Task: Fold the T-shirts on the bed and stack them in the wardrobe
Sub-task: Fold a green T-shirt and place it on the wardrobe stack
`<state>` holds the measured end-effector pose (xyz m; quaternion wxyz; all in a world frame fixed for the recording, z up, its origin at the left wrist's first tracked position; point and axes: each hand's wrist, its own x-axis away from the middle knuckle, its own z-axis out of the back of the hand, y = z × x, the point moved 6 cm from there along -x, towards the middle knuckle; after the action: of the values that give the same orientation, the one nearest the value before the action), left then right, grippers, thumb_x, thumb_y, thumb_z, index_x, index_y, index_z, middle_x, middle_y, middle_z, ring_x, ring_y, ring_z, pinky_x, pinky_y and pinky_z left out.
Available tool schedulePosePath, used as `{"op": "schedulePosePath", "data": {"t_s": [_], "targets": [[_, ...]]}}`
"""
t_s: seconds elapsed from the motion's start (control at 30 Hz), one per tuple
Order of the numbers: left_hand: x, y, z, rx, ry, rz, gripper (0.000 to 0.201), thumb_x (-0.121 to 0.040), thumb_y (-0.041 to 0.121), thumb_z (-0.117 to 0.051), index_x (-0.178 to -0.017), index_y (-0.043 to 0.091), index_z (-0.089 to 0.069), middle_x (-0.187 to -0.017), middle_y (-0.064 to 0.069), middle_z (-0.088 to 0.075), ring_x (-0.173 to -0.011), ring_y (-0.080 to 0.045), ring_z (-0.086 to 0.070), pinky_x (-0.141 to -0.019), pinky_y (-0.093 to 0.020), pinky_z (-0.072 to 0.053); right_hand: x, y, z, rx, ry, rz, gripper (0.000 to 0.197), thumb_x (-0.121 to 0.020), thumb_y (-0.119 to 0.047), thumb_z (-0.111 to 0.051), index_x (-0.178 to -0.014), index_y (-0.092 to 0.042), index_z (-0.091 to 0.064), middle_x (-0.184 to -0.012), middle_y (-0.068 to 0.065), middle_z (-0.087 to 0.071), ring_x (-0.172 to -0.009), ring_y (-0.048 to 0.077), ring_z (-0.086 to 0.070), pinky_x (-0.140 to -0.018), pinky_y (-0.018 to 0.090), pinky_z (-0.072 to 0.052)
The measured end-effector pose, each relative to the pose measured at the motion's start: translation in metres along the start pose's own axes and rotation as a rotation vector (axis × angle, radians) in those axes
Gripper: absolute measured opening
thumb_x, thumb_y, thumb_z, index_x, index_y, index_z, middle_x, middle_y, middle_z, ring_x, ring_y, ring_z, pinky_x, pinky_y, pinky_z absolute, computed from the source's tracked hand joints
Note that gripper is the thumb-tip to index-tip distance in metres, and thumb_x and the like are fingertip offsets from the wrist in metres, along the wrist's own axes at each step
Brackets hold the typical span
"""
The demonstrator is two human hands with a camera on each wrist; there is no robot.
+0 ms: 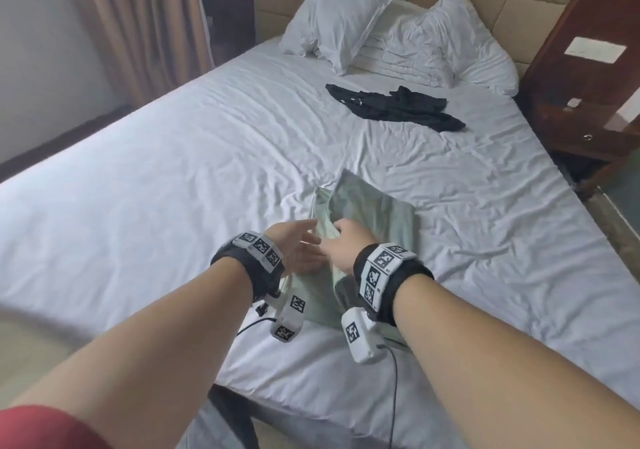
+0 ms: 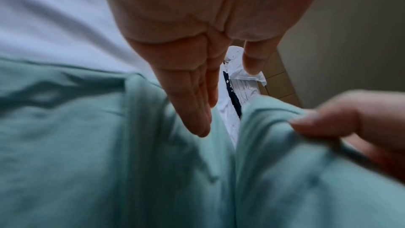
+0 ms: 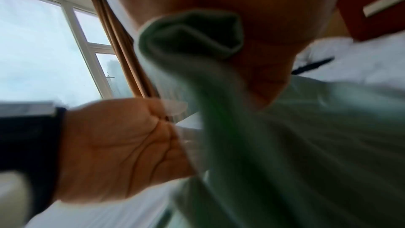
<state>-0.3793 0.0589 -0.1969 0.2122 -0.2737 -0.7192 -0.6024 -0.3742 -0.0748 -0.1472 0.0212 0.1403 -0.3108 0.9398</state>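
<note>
A person is standing at the near edge of a bed (image 1: 173, 158) covered in a wrinkled white sheet, and is working on a pale green T-shirt (image 1: 374, 206) that is lying partly folded on the near right part of the mattress. The right hand (image 1: 341, 246) is pinching a bunched fold of the green cloth between thumb and fingers and is lifting it off the layer beneath, probably to carry that part over into the next fold. The left hand (image 1: 298, 248) is lying just beside it with straight, relaxed fingers (image 2: 192, 110) held flat against the fabric, gripping nothing; it seems to be steadying the lower layer so the shirt is not sliding while the fold is being made. The two hands are sitting close together over the shirt's near left side. A second, black T-shirt (image 1: 398, 107) is lying crumpled and unfolded farther up the bed, well apart from the green one and near two white pillows (image 1: 339, 16) resting against the padded headboard. The wardrobe is not showing in any view, so stacking appears to be some way off.
</note>
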Motion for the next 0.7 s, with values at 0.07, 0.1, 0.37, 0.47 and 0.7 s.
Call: {"op": "schedulePosePath", "data": {"t_s": [0.07, 0.1, 0.37, 0.47, 0.7], "targets": [[-0.001, -0.012, 0.013, -0.119, 0.031, 0.015, 0.068, -0.079, 0.044, -0.082, -0.121, -0.006, -0.063, -0.107, -0.024, -0.071, -0.086, -0.038, -0.072, -0.078, -0.045, -0.060, 0.010, 0.004, -0.036, -0.011, -0.132, -0.011, 0.051, -0.088, -0.031, -0.062, -0.137, -0.018, -0.053, -0.122, 0.006, -0.066, -0.105, 0.027, -0.065, -0.086, 0.031, -0.050], [-0.009, -0.020, 0.021, -0.196, 0.052, 0.020, 0.080, -0.061, 0.048, -0.091, -0.116, -0.004, -0.066, -0.104, -0.025, -0.071, -0.086, -0.040, -0.071, -0.082, -0.047, -0.059, 0.012, 0.009, -0.046, -0.019, -0.151, -0.014, 0.054, -0.088, -0.031, -0.062, -0.140, -0.020, -0.051, -0.118, 0.006, -0.067, -0.100, 0.026, -0.066, -0.084, 0.030, -0.051], [-0.009, -0.008, 0.025, -0.416, 0.101, -0.109, 0.037, -0.067, 0.031, -0.086, -0.101, 0.022, -0.077, -0.099, -0.008, -0.078, -0.092, -0.032, -0.075, -0.085, -0.046, -0.061, 0.014, 0.027, -0.036, -0.154, -0.116, -0.016, 0.051, -0.087, -0.014, -0.058, -0.137, -0.025, -0.055, -0.083, -0.005, -0.066, -0.052, 0.016, -0.067, -0.052, 0.031, -0.057], [-0.007, -0.010, 0.031, -0.293, 0.092, -0.090, 0.039, -0.052, 0.026, -0.092, -0.088, 0.018, -0.080, -0.100, -0.014, -0.078, -0.097, -0.037, -0.075, -0.092, -0.056, -0.058, 0.011, 0.033, -0.027, -0.134, -0.086, -0.019, 0.048, -0.084, -0.017, -0.058, -0.131, -0.026, -0.059, -0.078, -0.004, -0.070, -0.054, 0.014, -0.068, -0.053, 0.026, -0.054], [0.018, -0.020, 0.034, -0.373, 0.056, 0.079, 0.028, -0.086, 0.006, -0.080, -0.112, 0.006, -0.068, -0.101, -0.015, -0.077, -0.082, -0.031, -0.077, -0.077, -0.048, -0.063, 0.007, 0.077, -0.001, 0.024, 0.049, -0.162, 0.029, -0.080, -0.034, -0.062, -0.106, -0.024, -0.067, -0.113, 0.003, -0.072, -0.098, 0.025, -0.066, -0.093, 0.036, -0.054]]}}
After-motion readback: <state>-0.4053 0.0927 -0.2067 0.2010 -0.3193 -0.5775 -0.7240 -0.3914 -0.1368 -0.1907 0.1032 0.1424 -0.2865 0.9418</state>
